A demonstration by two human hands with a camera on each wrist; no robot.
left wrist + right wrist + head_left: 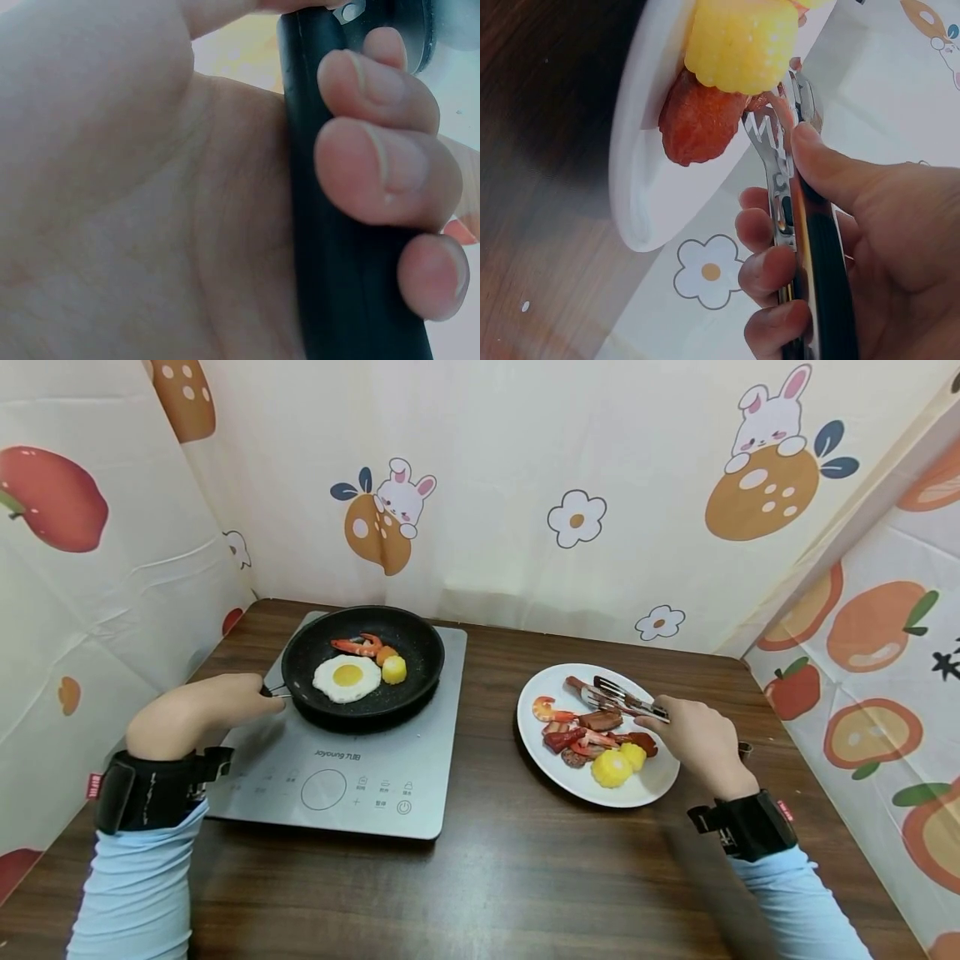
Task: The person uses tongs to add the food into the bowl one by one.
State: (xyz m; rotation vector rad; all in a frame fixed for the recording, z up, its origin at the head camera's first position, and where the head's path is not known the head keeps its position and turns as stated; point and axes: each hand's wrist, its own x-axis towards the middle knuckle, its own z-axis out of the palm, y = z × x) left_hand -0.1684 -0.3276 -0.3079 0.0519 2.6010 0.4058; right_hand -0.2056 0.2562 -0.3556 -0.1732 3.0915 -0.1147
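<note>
My left hand (206,710) grips the black handle (360,277) of a frying pan (390,708) on the left, fingers curled round it. In the pan lie a fried egg (347,678), a shrimp (356,647), a piece of corn (393,670) and a small orange piece (385,654). On the right, my right hand (697,739) holds metal food tongs (626,697) with dark grips, thumb on one arm and fingers round the other. The tongs' tips are at a reddish-brown strip of food (581,687) at the back of a white plate (656,781).
A silver induction cooktop (420,768) lies under the pan on the brown wooden table (517,877). Also on the plate are corn pieces (612,768), a shrimp (553,708) and several sausage or meat pieces (600,720). Printed cloth walls (510,460) enclose the table's back and sides.
</note>
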